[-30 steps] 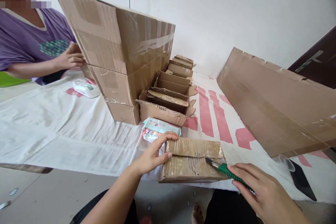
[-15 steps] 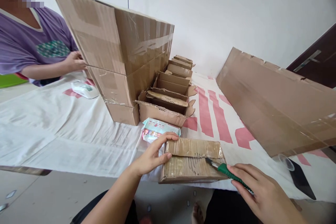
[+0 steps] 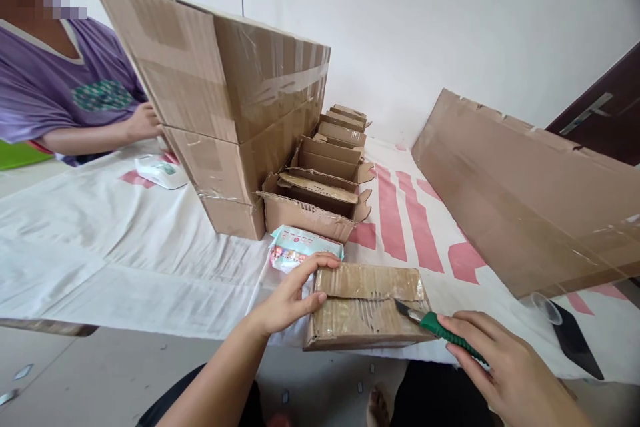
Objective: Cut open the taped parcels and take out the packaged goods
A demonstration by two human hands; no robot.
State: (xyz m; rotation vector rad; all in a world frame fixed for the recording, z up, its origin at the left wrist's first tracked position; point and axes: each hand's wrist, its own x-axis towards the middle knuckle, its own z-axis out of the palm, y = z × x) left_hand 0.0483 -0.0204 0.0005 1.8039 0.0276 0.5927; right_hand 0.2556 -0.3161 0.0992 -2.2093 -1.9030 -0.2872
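Note:
A small flat cardboard box (image 3: 367, 307) wrapped in clear tape lies at the near edge of the white cloth. My left hand (image 3: 293, 297) grips its left end, fingers over the top and thumb on the side. My right hand (image 3: 505, 367) is closed around a green-handled utility knife (image 3: 440, 332). The blade tip rests on the tape at the box's right part, along the flap seam. A small printed packet (image 3: 297, 250) lies just behind the box, beside my left fingers.
A row of open small cartons (image 3: 320, 187) runs away from me. Large taped cartons (image 3: 225, 107) stand stacked on the left, and another person's hand (image 3: 143, 123) rests behind them. A big flattened carton (image 3: 525, 193) leans at the right. A white device (image 3: 160, 172) lies far left.
The knife and my right hand have drawn slightly to the right along the box. My left hand has stayed put. The other person's hand has shifted a little behind the big cartons.

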